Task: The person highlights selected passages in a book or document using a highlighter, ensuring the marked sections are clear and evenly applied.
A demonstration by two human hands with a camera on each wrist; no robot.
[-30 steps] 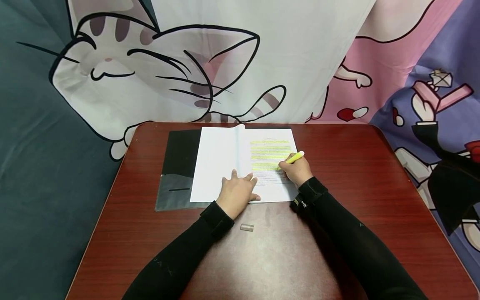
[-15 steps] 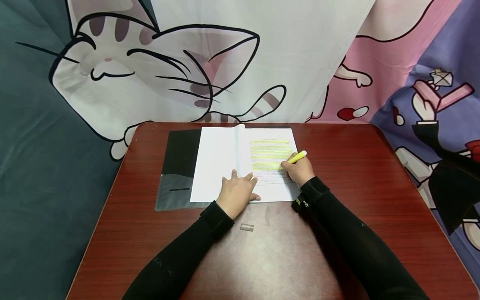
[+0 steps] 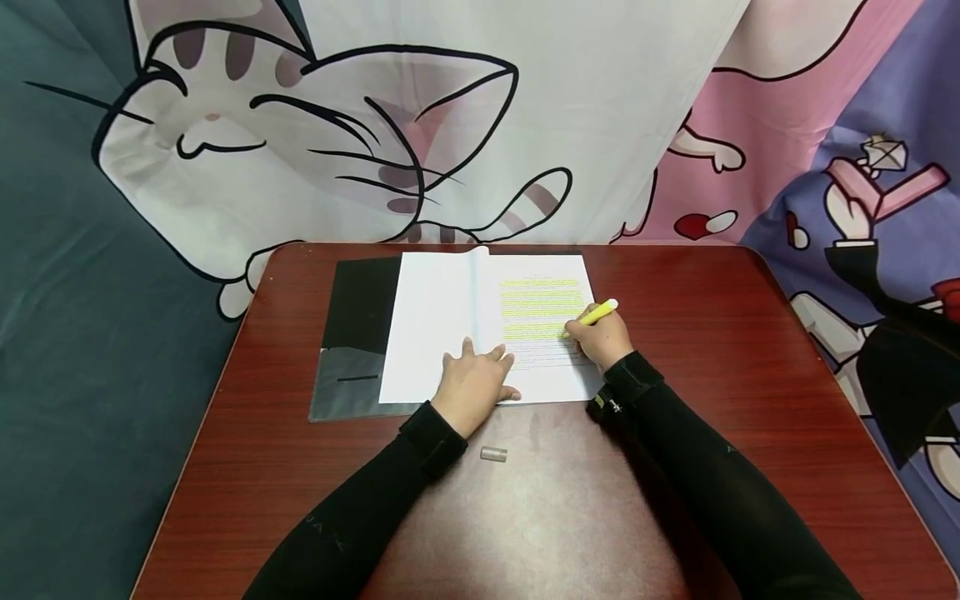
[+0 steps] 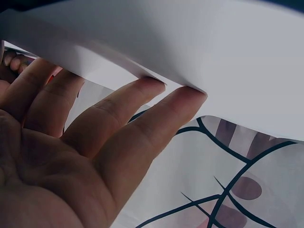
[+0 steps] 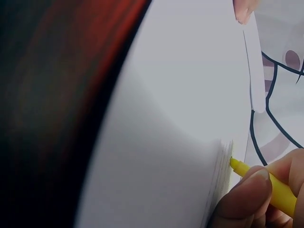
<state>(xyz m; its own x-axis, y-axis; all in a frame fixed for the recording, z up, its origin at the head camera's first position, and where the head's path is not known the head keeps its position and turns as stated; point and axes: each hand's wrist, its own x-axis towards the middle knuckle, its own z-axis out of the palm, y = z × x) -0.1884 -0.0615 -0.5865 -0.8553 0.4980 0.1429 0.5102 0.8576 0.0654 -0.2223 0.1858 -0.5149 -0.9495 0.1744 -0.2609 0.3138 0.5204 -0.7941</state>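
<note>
Step in hand: highlighting lines of printed text; the yellow bands reach roughly two thirds down the text block, so I judge the page partly done, with several lines left below.
Right hand: the right hand [image 3: 600, 340] grips the highlighter [image 3: 596, 315], its fingers [image 5: 247, 192] curled round the barrel in a writing hold, the tip touching the page near the right end of a line.
Left hand: the left hand [image 3: 474, 382] lies flat on the lower part of the paper, fingers [image 4: 142, 114] straight and spread, holding nothing, only pressing the sheet down.
Where the work is: the printed page [image 3: 543, 321] lies in the far middle of the desk [image 3: 712, 375], with a blank sheet [image 3: 431, 325] folded over to its left.
Next move, as I judge it: lift the tip, carry it back to the left margin one line lower, and draw across evenly while the flat hand pins the sheet so that it does not slide.
Materials: thin white paper, smooth and matte, slightly bowed at the fold; slim plastic highlighter, yellow and round; glossy red-brown wood-grain desk with rounded corners.
Other things: a dark, partly see-through plastic folder [image 3: 352, 350] under the sheets; a small greyish cap [image 3: 493, 454], a short cylinder, lying apart on the desk near the left wrist; cartoon cat cloth [image 3: 322, 150] hanging behind.
</note>
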